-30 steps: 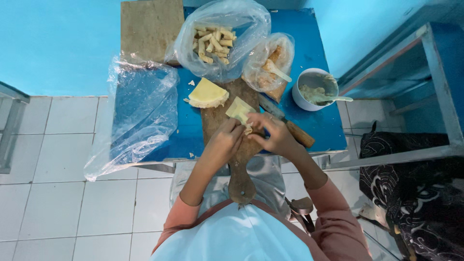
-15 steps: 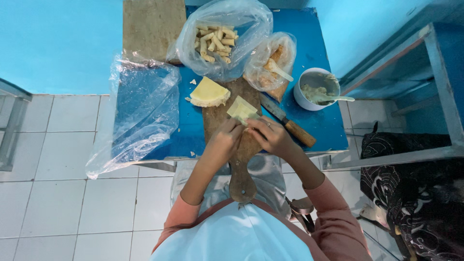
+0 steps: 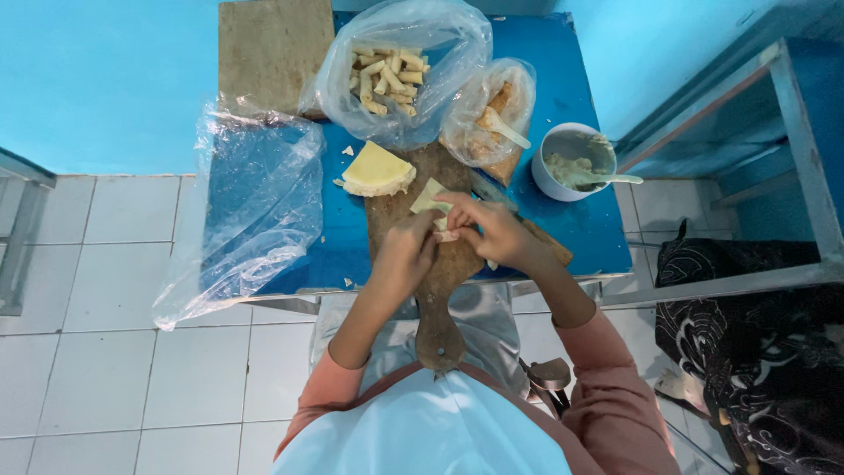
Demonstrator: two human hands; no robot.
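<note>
Head view: I see left hand point(image 3: 406, 257) and right hand point(image 3: 492, 230) pinched together on a pale wrapper point(image 3: 432, 199) over the wooden board point(image 3: 440, 273)

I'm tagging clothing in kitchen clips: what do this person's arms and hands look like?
Both arms wear salmon-pink sleeves pushed up near the elbows, leaving the forearms bare. The left hand and right hand are bare: no gloves, and no rings or watch that I can make out.
</note>
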